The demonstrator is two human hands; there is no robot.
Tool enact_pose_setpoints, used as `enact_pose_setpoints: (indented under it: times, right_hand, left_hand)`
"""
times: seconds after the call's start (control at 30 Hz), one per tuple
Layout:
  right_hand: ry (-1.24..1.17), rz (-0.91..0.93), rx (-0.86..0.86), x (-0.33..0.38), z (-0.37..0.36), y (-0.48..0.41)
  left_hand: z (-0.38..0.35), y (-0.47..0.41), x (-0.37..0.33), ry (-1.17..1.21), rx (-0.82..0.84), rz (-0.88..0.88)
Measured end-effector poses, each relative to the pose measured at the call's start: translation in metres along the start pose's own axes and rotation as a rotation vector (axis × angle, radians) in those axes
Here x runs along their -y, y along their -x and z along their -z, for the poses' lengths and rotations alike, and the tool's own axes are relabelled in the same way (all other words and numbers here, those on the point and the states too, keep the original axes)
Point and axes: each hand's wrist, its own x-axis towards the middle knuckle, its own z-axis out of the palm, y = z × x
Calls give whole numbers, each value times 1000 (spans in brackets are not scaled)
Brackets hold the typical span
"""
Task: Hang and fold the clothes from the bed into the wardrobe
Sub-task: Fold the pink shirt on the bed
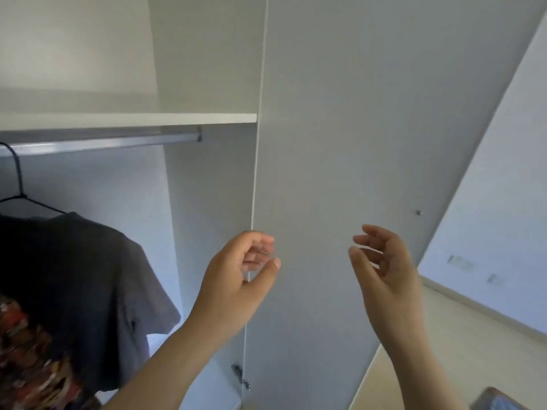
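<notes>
A: What takes up most of the view?
B: The open wardrobe (207,69), then its pale door (340,128). Left of the door, a dark T-shirt (88,261) hangs inside (a printed patch shows low on it).
A: Above it?
B: A shelf (127,118) and, just under it, the rail (103,143); both run left from the door.
A: The 2 hands?
B: The left grip (236,276) is at the door's left edge and the right grip (384,267) is before its face. Both are loosely curled, released.
A: Smallest?
B: 1 black hanger (17,179), carrying the T-shirt.

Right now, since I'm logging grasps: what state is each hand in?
Left hand: open, loosely curled, holding nothing.
Right hand: open, loosely curled, holding nothing.
</notes>
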Motion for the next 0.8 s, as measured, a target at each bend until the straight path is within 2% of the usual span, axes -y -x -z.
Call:
enact_pose_setpoints:
  times: [0.17,0.43,0.53,0.8]
  right_hand:
    - [51,18,-155,3,115,-8]
    - [157,3,-409,-7,272,0]
    - [191,-4,-499,-11,314,2]
    - [318,-46,-664,-35,372,-4]
  left_hand:
    - [-110,-10,-49,143,131,-115]
    - [-272,11,-113,351,398,-184]
    - [-320,11,-131,404,491,-206]
    - [-410,-2,-132,519,676,-215]
